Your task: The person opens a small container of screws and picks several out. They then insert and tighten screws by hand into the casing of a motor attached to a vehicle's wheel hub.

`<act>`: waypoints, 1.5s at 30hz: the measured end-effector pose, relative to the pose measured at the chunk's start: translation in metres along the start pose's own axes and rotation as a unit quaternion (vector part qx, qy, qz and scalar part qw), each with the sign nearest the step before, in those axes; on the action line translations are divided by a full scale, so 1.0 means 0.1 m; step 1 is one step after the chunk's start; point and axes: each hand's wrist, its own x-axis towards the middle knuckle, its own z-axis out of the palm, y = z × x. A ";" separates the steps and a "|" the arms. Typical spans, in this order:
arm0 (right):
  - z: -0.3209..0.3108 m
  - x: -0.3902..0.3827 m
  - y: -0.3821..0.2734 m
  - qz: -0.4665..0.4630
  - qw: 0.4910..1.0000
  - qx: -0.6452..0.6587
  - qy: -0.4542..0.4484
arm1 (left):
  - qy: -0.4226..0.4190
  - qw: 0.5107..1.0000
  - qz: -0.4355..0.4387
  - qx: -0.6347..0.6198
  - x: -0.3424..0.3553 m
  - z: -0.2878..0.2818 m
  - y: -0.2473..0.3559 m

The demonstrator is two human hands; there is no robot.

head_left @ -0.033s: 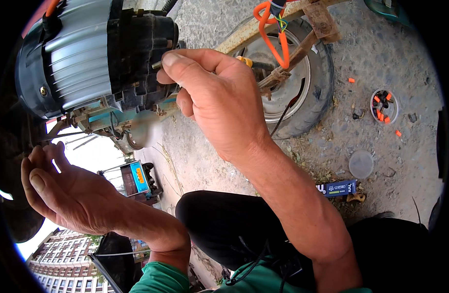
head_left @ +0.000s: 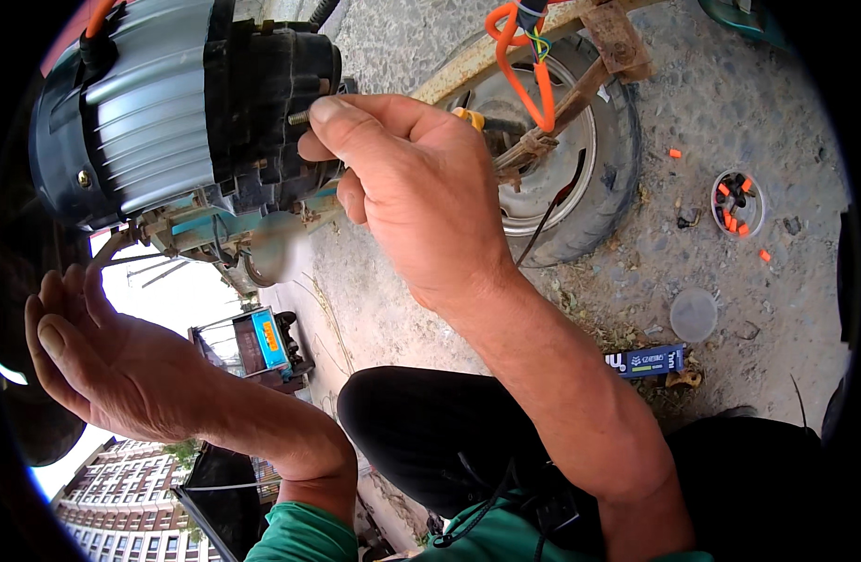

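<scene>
Between the thumb and fingers of my right hand [head_left: 421,197] is a bolt [head_left: 299,119], its threaded end pointing left. It lies in front of the black end housing [head_left: 271,84] of a silver, finned electric motor [head_left: 154,103]. Whether the bolt touches the housing I cannot tell. My left hand [head_left: 121,370] is raised at the lower left, below the motor. Its palm is turned up, its fingers are apart and slightly bent, and nothing shows in it.
Right of the motor are a wheel [head_left: 608,178], a rusty frame bar [head_left: 468,66] and a looped orange cable [head_left: 519,84]. A round tub [head_left: 755,221] of orange and black pieces, a clear lid [head_left: 693,315] and a blue box [head_left: 651,362] lie on the ground.
My left hand has shifted a little to the left. My right hand has barely moved, and slightly more of the bolt's thread shows.
</scene>
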 end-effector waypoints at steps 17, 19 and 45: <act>0.22 0.07 0.10 0.030 0.998 -0.058 0.022 | -0.293 0.880 -0.360 -0.096 1.25 0.07 -0.56; 0.25 0.08 0.13 0.010 0.998 -0.049 0.040 | -0.352 0.851 -0.359 -0.152 1.28 0.07 -0.56; 0.10 0.20 0.13 -0.012 0.990 -0.106 -0.096 | -0.324 0.854 -0.380 -0.145 1.28 0.02 -0.57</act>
